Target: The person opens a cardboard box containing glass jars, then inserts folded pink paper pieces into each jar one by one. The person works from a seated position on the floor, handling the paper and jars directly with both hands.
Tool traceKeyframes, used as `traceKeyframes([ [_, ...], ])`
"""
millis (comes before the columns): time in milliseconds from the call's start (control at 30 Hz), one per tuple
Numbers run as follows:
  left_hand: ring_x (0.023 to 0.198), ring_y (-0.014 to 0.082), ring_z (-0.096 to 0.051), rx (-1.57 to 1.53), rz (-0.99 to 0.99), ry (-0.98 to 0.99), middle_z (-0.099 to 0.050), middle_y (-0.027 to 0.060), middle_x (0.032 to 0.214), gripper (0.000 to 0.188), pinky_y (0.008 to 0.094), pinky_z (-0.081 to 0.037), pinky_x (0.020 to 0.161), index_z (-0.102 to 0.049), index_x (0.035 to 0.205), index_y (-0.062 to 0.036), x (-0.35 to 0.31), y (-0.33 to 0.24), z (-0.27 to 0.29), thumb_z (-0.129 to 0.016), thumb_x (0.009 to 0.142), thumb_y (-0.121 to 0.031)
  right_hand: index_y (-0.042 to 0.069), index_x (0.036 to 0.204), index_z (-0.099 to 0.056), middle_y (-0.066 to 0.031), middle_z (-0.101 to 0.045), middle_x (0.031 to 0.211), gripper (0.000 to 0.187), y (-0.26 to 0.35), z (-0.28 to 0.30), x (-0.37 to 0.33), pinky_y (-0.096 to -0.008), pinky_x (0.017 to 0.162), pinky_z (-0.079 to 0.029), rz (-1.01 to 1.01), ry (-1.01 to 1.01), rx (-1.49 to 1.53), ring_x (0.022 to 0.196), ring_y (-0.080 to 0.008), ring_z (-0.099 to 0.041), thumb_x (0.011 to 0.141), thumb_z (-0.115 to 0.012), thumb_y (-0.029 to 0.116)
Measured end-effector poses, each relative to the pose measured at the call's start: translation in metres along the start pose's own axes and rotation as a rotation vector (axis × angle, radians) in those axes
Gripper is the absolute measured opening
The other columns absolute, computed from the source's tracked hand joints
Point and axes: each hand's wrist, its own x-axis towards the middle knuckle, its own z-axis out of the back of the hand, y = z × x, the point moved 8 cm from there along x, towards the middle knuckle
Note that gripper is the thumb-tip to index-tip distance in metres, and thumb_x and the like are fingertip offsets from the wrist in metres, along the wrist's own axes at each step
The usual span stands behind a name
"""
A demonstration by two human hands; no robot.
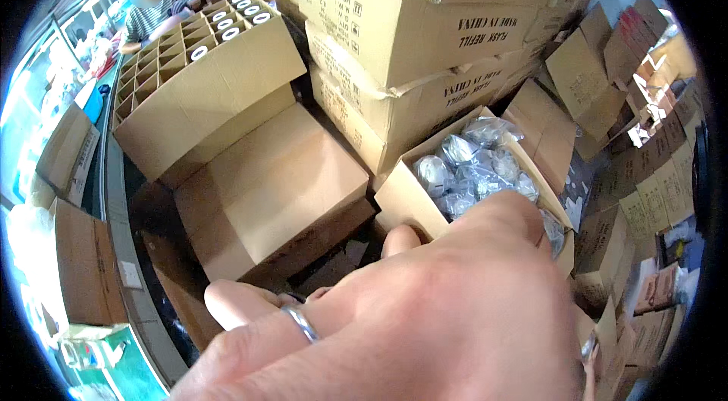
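Large and very near in the foreground, my right hand shows its back, with a silver ring on one finger. Its fingers bend inward to the left; the fingertips and whatever they may hold are hidden. Past the knuckles stands an open carton filled with round silvery items wrapped in clear plastic bags. The hand overlaps this carton's near side in the picture; whether it touches it, I cannot tell. My left hand cannot be made out.
An open carton shows its bare inside at centre left. Behind it, a divided carton holds several white-rimmed cylinders. Stacked sealed cartons rise at the back. Loose cardboard crowds the right. A person in stripes is at far left.
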Motion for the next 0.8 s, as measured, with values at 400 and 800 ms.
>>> traceKeyframes([
  [400,0.086,0.017,-0.062,-0.141,0.162,0.041,-0.063,0.0094,0.105,0.031,0.0284,-0.05,0.067,-0.053,0.113,-0.0016,0.062,0.019,-0.005,-0.054,0.092,-0.024,-0.003,0.1,-0.056,-0.0223,-0.053,0.118,0.018,-0.08,0.088,-0.037,-0.0339,0.071,-0.053,-0.073,-0.058,-0.238,0.096,-0.0261,-0.061,0.082,-0.055,0.001],
  [800,0.074,0.0235,-0.064,-0.151,0.123,-0.121,-0.063,0.0128,0.093,0.027,0.0323,-0.053,0.057,-0.052,0.105,-0.0004,0.054,-0.172,0.043,-0.058,0.088,-0.021,0.006,0.101,-0.056,-0.0094,-0.058,0.103,0.02,0.072,0.303,-0.037,-0.039,0.081,-0.051,0.092,-0.211,-1.38,0.094,-0.026,-0.059,0.081,-0.054,0.006],
])
